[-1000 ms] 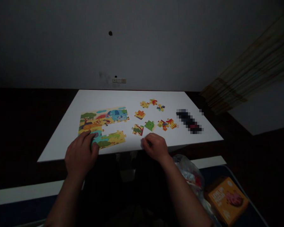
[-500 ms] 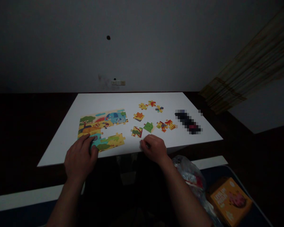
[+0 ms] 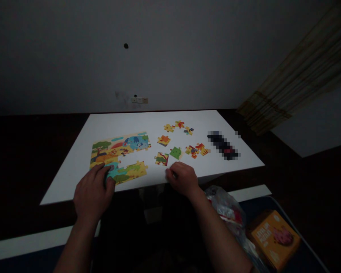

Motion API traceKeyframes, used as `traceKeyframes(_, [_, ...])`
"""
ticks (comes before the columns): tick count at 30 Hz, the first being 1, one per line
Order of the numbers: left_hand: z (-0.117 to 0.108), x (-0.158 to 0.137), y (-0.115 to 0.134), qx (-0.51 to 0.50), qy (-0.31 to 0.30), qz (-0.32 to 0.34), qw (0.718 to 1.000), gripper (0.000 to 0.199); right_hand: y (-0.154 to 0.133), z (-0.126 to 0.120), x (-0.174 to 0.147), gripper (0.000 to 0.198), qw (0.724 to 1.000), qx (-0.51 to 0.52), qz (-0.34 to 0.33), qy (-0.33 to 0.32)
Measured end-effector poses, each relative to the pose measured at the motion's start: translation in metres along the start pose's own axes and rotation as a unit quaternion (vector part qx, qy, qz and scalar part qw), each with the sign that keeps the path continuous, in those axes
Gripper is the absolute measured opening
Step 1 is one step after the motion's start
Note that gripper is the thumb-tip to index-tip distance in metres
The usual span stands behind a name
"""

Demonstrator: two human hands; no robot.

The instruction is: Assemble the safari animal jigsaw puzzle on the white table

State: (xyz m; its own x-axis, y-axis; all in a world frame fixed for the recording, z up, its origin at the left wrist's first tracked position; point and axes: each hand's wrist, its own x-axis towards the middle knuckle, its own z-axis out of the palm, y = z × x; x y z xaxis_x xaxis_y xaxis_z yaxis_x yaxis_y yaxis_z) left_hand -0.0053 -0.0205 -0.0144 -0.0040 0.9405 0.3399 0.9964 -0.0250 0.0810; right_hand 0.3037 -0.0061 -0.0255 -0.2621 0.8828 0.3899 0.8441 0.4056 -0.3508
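A partly joined jigsaw puzzle with animals, a tree and water lies on the left half of the white table, with a gap in its right middle. My left hand rests over its lower left corner, fingers apart and touching it, hiding that part. My right hand lies at the table's near edge, curled into a loose fist with nothing visible in it. Just beyond it are a puzzle piece with a red-brown branch and a green puzzle piece. An orange-topped puzzle piece sits farther back.
More loose pieces lie around: a yellow piece, a red one, a bluish one and a red-yellow cluster. A pixelated dark object is at the right. Below are a plastic bag and an orange puzzle box.
The whole view has shifted slightly, so the table appears a little farther left. Both hands keep their poses, and the puzzle and loose pieces look unchanged.
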Motion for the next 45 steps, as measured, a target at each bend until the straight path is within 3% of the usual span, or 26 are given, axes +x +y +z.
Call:
traceKeyframes(19, [-0.010,0.002,0.006,-0.033,-0.013,0.003,0.999,0.046,0.000,-0.001,0.000,0.025,1.000,-0.011,-0.001,0.005])
traceKeyframes(45, [-0.009,0.002,0.007,-0.022,-0.016,-0.006,1.000,0.041,-0.001,-0.003,0.001,0.023,1.000,-0.010,0.000,-0.001])
